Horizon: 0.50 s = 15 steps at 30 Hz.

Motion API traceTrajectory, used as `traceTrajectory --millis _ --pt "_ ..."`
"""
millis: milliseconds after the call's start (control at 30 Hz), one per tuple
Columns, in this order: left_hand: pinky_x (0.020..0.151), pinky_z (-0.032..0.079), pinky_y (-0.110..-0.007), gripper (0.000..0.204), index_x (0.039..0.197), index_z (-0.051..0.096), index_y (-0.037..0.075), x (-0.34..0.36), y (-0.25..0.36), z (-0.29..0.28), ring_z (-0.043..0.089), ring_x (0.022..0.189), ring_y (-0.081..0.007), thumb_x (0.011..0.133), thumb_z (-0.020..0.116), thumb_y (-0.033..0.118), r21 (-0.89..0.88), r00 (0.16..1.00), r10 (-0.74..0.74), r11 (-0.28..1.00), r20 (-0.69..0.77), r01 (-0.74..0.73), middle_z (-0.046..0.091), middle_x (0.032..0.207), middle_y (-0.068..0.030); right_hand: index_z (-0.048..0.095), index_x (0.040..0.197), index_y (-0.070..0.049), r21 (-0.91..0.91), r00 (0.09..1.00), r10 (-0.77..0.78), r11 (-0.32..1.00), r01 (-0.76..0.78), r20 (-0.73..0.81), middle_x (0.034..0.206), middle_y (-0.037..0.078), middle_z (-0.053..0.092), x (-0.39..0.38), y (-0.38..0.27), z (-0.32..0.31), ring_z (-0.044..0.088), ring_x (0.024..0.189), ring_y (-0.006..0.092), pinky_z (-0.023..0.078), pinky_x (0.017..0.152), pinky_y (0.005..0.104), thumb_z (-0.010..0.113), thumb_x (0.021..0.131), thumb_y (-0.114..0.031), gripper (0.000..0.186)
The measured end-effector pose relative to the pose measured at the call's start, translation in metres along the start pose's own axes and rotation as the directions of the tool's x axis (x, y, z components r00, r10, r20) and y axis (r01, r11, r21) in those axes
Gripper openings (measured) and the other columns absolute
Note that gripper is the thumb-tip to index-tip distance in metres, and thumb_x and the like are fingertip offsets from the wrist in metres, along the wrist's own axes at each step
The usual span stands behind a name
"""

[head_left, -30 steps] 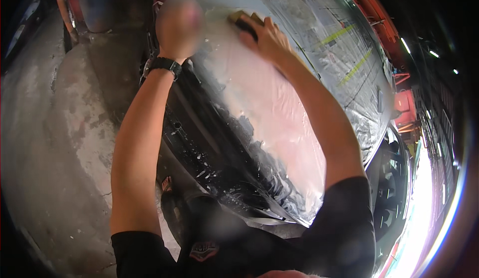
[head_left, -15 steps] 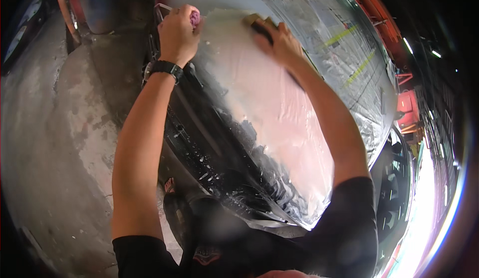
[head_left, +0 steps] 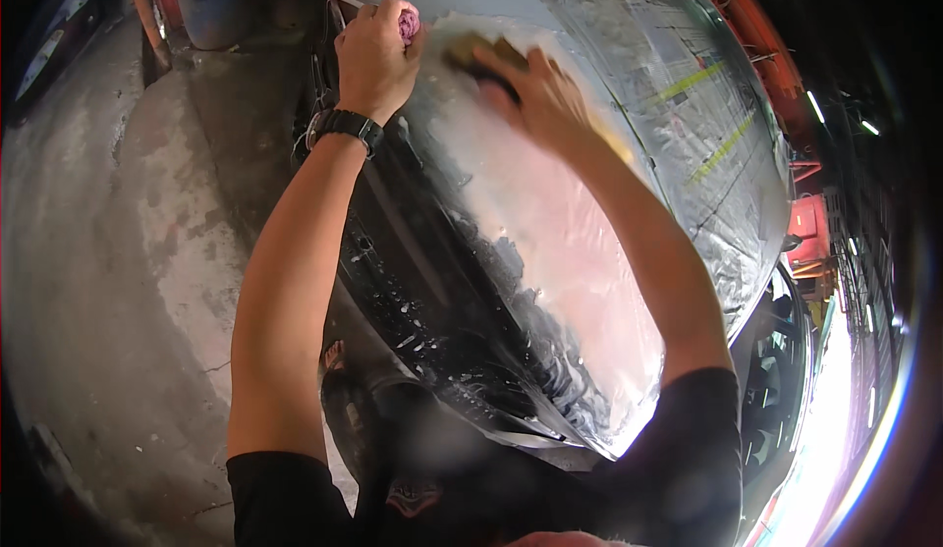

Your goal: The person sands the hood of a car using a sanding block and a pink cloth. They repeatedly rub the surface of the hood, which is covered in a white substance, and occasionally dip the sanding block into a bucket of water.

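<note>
My left hand (head_left: 376,64) is closed around a bunched pink cloth (head_left: 409,27) at the far left edge of a car body panel (head_left: 565,243). A dark watch is on that wrist. My right hand (head_left: 546,100) grips a brownish sanding block (head_left: 464,54), blurred by motion, which lies flat against the far part of the panel. Pale pinkish filler covers the panel's middle, looking wet and shiny. Toward the left its border turns patchy grey, then black with whitish drops. My right palm hides part of the block.
Clear plastic sheeting (head_left: 678,105) with yellow-green stripes covers the car on the right. Bare, stained concrete floor (head_left: 128,282) lies at left. A blue container (head_left: 206,2) stands at the far left. A red object (head_left: 807,228) and another dark car (head_left: 771,380) are at right.
The sanding block and my right hand have slid left across the filler, toward my left hand. The whole view has shifted slightly; my left hand keeps its hold on the cloth.
</note>
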<state>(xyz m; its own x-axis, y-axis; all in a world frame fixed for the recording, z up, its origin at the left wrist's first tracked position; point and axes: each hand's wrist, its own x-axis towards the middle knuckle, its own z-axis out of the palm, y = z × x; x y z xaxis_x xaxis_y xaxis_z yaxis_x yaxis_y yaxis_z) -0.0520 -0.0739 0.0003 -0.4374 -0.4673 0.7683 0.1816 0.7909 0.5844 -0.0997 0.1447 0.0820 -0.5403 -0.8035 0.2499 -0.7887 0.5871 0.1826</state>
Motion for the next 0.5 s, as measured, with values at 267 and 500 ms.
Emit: traceTrajectory --millis 267,500 --pt "0.074 0.053 -0.044 0.022 0.103 0.063 0.009 -0.007 -0.015 -0.003 0.065 0.087 -0.0347 0.090 0.072 0.024 0.060 0.999 0.003 0.998 0.042 -0.006 0.065 0.092 -0.0136 0.057 0.138 -0.034 0.051 1.000 -0.025 0.998 0.026 -0.014 0.117 0.016 0.057 -0.025 -0.032 0.002 0.060 0.108 0.0367 0.054 0.087 0.0471 0.061 0.096 -0.045 0.044" --pt "0.078 0.052 -0.045 0.024 0.104 0.064 0.009 -0.001 -0.006 0.000 0.065 0.089 -0.0354 0.090 0.072 0.027 0.017 0.999 -0.009 1.000 0.034 0.008 0.067 0.097 -0.0142 0.057 0.139 -0.035 -0.044 0.999 -0.033 0.999 0.032 -0.025 0.118 0.017 0.057 -0.025 -0.021 -0.005 0.062 0.105 0.0363 0.053 0.088 0.0473 0.061 0.095 -0.046 0.045"
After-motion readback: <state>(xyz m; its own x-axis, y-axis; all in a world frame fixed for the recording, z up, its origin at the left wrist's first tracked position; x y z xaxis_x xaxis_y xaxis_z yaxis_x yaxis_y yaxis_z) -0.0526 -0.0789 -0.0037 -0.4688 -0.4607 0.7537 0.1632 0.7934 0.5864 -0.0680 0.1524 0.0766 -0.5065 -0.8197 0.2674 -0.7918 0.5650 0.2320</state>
